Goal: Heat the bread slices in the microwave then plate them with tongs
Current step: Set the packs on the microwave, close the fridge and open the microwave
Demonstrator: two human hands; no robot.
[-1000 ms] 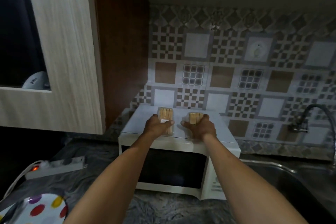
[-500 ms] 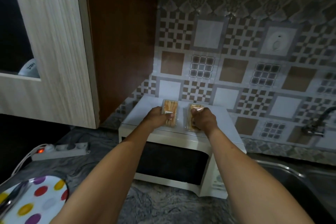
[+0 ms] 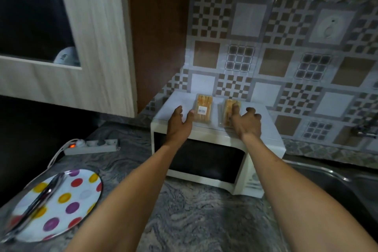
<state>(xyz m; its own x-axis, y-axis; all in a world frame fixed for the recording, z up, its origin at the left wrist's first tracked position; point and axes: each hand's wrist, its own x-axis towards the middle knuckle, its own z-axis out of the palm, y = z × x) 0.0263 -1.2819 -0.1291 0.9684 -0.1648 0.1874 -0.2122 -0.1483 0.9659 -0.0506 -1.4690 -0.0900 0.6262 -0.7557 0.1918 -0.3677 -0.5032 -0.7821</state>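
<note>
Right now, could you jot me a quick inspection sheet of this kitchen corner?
Surface: grey marbled counter.
Job's things: two clear bread packs on top of the microwave, door shut; tongs lying on the polka-dot plate.
Clutter: nothing seen.
Hands: left hand open beside the left pack; right hand, fingers loosely curled over the right pack.
Cables: power strip, red switch lit, white lead.
Surroundings: patterned tiles, wall cabinet, sink at right.
</note>
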